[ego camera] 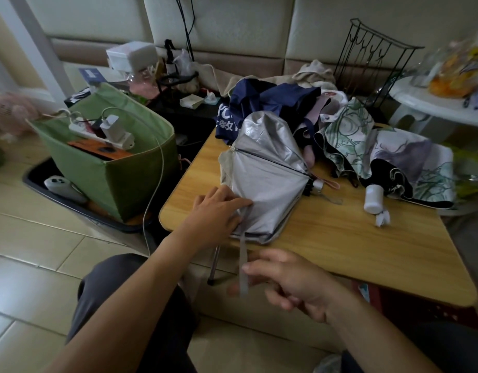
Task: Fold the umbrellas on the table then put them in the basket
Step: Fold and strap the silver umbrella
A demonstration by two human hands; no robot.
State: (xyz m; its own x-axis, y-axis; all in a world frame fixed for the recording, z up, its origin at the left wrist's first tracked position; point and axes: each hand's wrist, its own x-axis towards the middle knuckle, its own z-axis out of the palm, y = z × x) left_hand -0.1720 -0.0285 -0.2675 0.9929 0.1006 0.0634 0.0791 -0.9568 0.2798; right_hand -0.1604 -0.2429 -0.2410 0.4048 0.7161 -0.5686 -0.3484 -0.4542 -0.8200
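R hand [289, 281] pinches thin grey closure strap [243, 267] off near edge of light wooden table [340, 238]; L hand [219, 208], fingers straight, presses crumpled silver-grey umbrella [267, 179].

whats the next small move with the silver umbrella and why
Probably wrap the strap around the silver umbrella. The left hand presses the gathered canopy flat on the table, and the right hand pinches the strap pulled out toward the person, so it looks ready to bind.
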